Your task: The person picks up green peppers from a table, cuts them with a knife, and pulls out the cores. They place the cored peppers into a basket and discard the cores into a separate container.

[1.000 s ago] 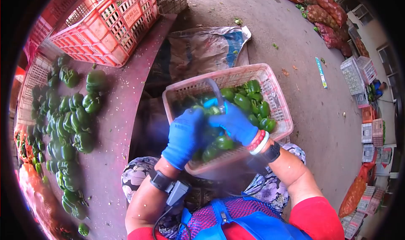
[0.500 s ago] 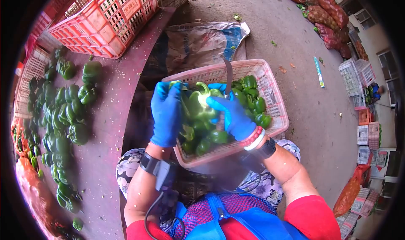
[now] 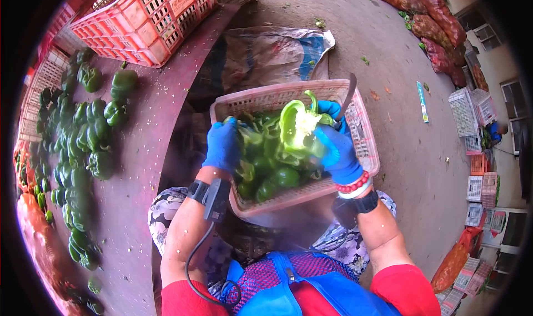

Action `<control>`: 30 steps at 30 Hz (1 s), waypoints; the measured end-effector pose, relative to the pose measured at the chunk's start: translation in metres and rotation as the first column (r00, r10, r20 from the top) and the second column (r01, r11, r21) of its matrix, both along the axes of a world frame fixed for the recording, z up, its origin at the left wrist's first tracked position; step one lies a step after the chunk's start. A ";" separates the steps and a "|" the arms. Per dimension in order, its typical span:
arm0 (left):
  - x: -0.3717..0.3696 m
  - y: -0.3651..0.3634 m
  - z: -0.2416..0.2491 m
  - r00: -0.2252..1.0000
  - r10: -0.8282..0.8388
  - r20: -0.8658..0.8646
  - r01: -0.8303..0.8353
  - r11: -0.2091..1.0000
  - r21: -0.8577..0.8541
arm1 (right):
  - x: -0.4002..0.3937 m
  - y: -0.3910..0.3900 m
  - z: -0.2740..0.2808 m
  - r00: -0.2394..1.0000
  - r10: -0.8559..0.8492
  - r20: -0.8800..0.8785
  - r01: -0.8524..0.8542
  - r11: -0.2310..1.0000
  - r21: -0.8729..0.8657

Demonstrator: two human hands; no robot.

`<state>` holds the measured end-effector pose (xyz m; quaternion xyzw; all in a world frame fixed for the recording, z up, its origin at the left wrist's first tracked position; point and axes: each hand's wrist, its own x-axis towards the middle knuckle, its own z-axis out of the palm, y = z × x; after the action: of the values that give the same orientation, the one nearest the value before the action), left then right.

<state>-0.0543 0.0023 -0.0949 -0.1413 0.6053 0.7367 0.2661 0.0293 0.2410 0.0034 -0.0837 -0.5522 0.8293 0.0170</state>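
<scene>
My right hand [image 3: 338, 152], in a blue glove, grips a cut-open green bell pepper half [image 3: 297, 124] with its stem, pale core and seeds showing. A knife [image 3: 348, 96] is in the same hand, its dark blade pointing up and its handle mostly hidden. My left hand [image 3: 223, 146], also gloved in blue, is closed on a blurred green bell pepper piece [image 3: 249, 138] over the left side of the crate. Below both hands, the pink plastic crate [image 3: 283, 201] contains many cut green peppers [image 3: 286, 177].
Whole green bell peppers [image 3: 83, 133] lie along the reddish table [image 3: 139, 149] at left. A large red crate [image 3: 150, 24] stands at its far end. Sacking [image 3: 266, 58] lies beyond my crate. Filled net sacks [image 3: 427, 33] and stacked crates [image 3: 474, 188] line the right.
My hands have moved apart. The right one has shifted right with the knife and pepper half, turning the pale inside into view; the left has lowered slightly.
</scene>
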 end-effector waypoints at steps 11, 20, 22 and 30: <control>0.027 0.040 0.095 0.251 -0.728 -0.638 0.294 0.685 -0.666 | -0.008 0.007 0.003 0.922 0.385 -0.028 -0.294 0.747 0.596; 0.043 0.048 0.072 0.280 -0.757 -0.590 -0.165 0.568 -0.807 | -0.006 -0.004 -0.041 0.956 0.265 0.127 -0.294 0.852 0.433; 0.045 0.049 0.071 0.315 -0.732 -0.604 -0.208 0.568 -0.796 | -0.006 -0.008 -0.027 0.952 0.243 0.185 -0.295 0.884 0.361; 0.023 0.034 0.090 0.960 -0.050 -0.275 0.067 0.996 0.053 | -0.009 0.014 -0.015 0.971 0.109 0.214 -0.164 0.952 0.258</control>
<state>-0.0315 0.0360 -0.0049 -0.0120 0.6172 0.7594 0.2056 0.0205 0.2548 -0.0112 -0.1238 -0.6650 0.7317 -0.0843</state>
